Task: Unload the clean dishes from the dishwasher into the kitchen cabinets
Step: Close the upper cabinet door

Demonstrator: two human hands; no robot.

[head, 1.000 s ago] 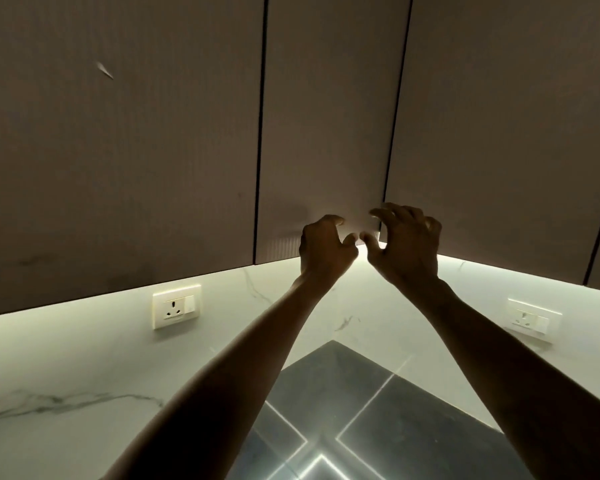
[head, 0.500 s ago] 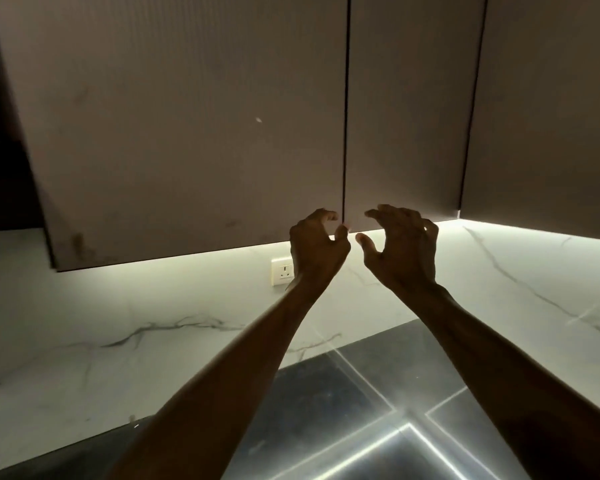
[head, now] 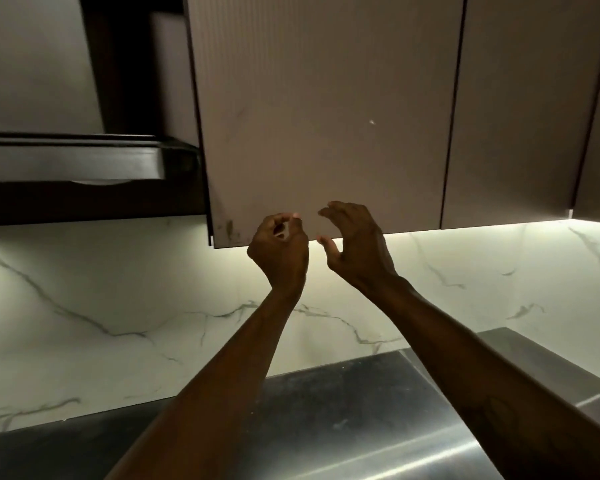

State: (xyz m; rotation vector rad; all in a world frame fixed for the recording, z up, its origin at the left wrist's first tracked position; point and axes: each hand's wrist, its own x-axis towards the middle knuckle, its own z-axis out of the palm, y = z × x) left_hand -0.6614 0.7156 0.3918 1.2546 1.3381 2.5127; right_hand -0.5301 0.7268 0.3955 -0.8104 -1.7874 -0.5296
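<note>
Up by the cupboard door (head: 326,116): we hold both arms up, our two hands close together at its bottom edge.
Left hand (head: 279,249): fingers curled in tight together, holding nothing.
Right hand (head: 359,247): fingers bent a little and spread apart, holding nothing.
Cupboard doors: we count three, side by side above the white wall (head: 118,289).
Bench (head: 326,410): one, dark, under our arms.

Behind left grip (head: 279,251) and right grip (head: 357,244), hidden stretch of cabinet door (head: 326,116) lower edge; contact with it unclear. Above both grips, door top cropped. Leftward, dark hood (head: 66,161) cut off; below, bench (head: 326,410) cropped.
</note>
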